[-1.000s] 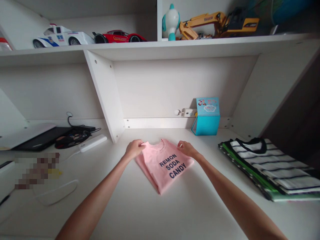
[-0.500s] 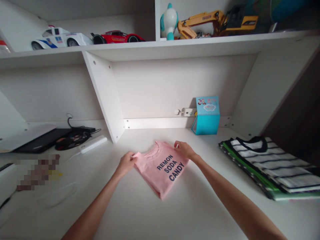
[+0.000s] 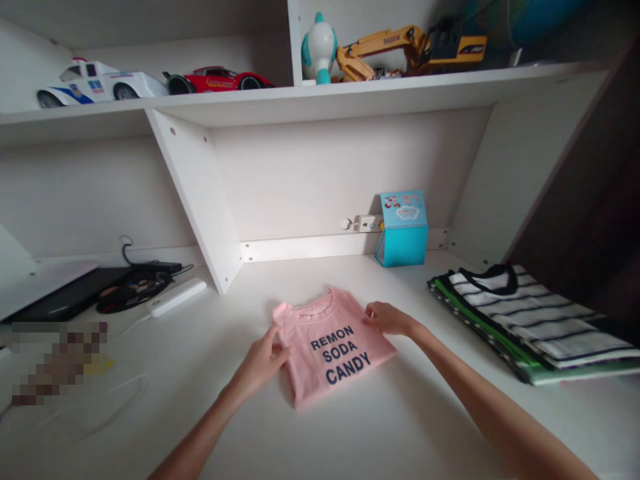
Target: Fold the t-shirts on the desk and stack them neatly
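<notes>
A pink T-shirt (image 3: pixel 323 327), folded to a compact shape, lies on the white desk with its neckline away from me and dark lettering, "REMON SODA CANDY", facing up. My left hand (image 3: pixel 265 355) is at its left edge, the thumb over the cloth and the other fingers along the side. On the opposite edge, near the shoulder, my right hand (image 3: pixel 389 317) pinches the fabric between bent fingers. The fingertips of both hands are partly hidden.
To the right lies a stack of folded clothes (image 3: pixel 545 320), a striped shirt on top. A blue desk calendar (image 3: pixel 404 230) stands at the back by a power socket (image 3: pixel 367 223). A white power strip (image 3: pixel 177 297) and cables lie left. Toys line the shelf (image 3: pixel 350 97) above.
The T-shirt has turned clockwise, so its lettering runs more level. My left hand has shifted down along its left edge; my right hand stays by the right shoulder. The view has shifted slightly.
</notes>
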`<act>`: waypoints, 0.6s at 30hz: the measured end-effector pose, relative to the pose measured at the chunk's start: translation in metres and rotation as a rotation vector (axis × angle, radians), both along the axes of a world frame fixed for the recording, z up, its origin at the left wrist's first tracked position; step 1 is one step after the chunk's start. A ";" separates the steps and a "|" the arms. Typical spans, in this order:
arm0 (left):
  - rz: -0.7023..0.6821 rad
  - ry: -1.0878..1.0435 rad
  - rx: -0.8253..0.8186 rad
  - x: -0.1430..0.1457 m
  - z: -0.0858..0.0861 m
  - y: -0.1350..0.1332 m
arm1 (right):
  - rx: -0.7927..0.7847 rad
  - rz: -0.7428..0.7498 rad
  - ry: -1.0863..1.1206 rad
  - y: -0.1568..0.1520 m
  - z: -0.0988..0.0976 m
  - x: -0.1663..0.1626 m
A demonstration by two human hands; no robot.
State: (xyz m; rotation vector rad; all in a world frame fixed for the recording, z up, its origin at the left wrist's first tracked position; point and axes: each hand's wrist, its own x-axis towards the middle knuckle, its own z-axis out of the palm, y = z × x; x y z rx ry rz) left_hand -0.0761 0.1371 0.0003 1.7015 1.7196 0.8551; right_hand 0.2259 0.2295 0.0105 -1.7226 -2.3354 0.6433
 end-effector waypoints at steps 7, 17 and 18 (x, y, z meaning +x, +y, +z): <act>-0.118 -0.217 0.113 0.063 -0.003 0.029 | 0.166 -0.103 0.074 -0.033 0.007 0.034; -0.473 -0.361 0.597 0.252 0.103 0.049 | 0.607 -0.442 0.171 -0.059 0.105 0.242; -0.493 -0.379 0.624 0.275 0.108 0.056 | 0.650 -0.506 0.176 -0.058 0.109 0.266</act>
